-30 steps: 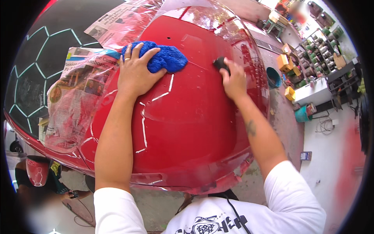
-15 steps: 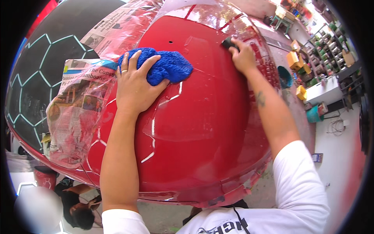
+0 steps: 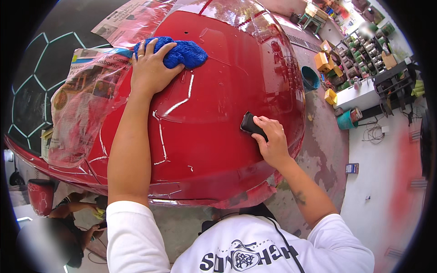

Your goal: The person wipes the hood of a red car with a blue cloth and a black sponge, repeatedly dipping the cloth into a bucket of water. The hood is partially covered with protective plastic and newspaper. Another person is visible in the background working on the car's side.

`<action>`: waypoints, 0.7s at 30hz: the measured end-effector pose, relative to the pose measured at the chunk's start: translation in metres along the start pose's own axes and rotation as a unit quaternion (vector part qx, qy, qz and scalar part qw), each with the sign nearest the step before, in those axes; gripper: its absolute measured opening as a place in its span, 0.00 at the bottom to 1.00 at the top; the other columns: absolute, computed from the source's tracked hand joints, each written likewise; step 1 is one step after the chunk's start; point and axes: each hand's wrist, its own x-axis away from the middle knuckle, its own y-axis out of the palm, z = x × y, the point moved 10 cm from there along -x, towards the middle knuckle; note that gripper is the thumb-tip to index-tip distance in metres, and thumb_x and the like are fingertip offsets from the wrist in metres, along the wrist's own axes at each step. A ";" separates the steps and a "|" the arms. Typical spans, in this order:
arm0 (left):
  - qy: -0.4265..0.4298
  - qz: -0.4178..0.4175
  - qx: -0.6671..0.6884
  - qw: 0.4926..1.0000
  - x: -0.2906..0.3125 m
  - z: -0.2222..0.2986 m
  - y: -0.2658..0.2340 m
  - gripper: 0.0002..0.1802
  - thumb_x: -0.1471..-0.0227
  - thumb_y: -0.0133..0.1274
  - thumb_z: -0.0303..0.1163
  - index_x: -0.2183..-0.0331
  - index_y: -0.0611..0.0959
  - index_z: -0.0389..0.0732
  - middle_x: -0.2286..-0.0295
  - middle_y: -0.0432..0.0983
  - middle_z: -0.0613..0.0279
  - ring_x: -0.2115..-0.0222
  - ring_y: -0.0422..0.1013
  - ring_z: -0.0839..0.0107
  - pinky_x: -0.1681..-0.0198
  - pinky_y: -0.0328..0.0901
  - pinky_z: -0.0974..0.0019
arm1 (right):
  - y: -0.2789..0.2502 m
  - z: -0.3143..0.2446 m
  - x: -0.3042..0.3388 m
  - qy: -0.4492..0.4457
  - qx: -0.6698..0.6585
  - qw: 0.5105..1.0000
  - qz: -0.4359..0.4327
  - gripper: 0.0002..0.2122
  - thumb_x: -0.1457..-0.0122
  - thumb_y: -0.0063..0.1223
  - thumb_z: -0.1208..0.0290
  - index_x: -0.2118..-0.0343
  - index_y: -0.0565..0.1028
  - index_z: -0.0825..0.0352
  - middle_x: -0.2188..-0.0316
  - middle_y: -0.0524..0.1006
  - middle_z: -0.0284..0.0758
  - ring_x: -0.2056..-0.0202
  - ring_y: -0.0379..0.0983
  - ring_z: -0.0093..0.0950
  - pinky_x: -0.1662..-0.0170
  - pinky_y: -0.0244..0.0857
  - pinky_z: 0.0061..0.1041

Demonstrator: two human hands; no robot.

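- Glossy red car panel [image 3: 218,113], thin white lines crossing it.
- Fluffy blue cloth [image 3: 184,52].
- Black sanding block [image 3: 251,124].
- Newspaper masking [image 3: 84,107], tinted pinkish-red.
- Black panel [image 3: 41,73] with teal hexagon outlines.

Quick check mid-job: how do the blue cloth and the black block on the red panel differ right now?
The fluffy blue microfibre cloth is soft and bunched; the small black sanding block is firm and flat-sided. The cloth lies under the left hand at the far, upper part of the glossy red car panel; the block is pinched by the right hand near the panel's right edge. The cloth looks larger. Both are pressed against the panel.
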 end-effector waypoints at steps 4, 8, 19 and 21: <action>0.000 -0.010 0.003 1.000 0.003 -0.003 0.000 0.42 0.47 0.70 0.61 0.33 0.81 0.68 0.27 0.65 0.53 0.25 0.55 0.40 0.23 0.51 0.32 | 0.033 0.014 -0.091 -0.026 0.009 0.998 0.055 0.25 0.39 0.70 0.73 0.38 0.81 0.61 0.44 0.83 0.39 0.43 0.78 0.41 0.40 0.68 0.45; 0.030 0.012 0.015 0.999 -0.001 0.009 0.000 0.42 0.47 0.70 0.61 0.33 0.81 0.66 0.28 0.66 0.52 0.25 0.56 0.39 0.23 0.52 0.34 | 0.042 0.037 -0.153 0.015 0.031 0.994 0.103 0.21 0.35 0.68 0.67 0.39 0.81 0.61 0.44 0.84 0.38 0.43 0.78 0.42 0.40 0.69 0.45; -0.010 -0.004 0.008 1.000 -0.005 -0.002 -0.009 0.42 0.48 0.71 0.61 0.33 0.80 0.69 0.27 0.64 0.53 0.24 0.53 0.41 0.22 0.48 0.32 | 0.041 -0.027 -0.122 -0.087 0.011 0.995 0.050 0.23 0.37 0.68 0.71 0.38 0.80 0.62 0.45 0.83 0.38 0.45 0.78 0.42 0.42 0.69 0.44; 0.000 0.006 0.021 1.000 0.000 0.003 -0.001 0.42 0.48 0.71 0.61 0.33 0.80 0.69 0.27 0.65 0.53 0.24 0.53 0.41 0.22 0.48 0.31 | 0.046 -0.017 -0.134 -0.042 0.011 0.998 0.050 0.23 0.36 0.67 0.71 0.38 0.79 0.62 0.45 0.83 0.38 0.45 0.77 0.42 0.42 0.69 0.45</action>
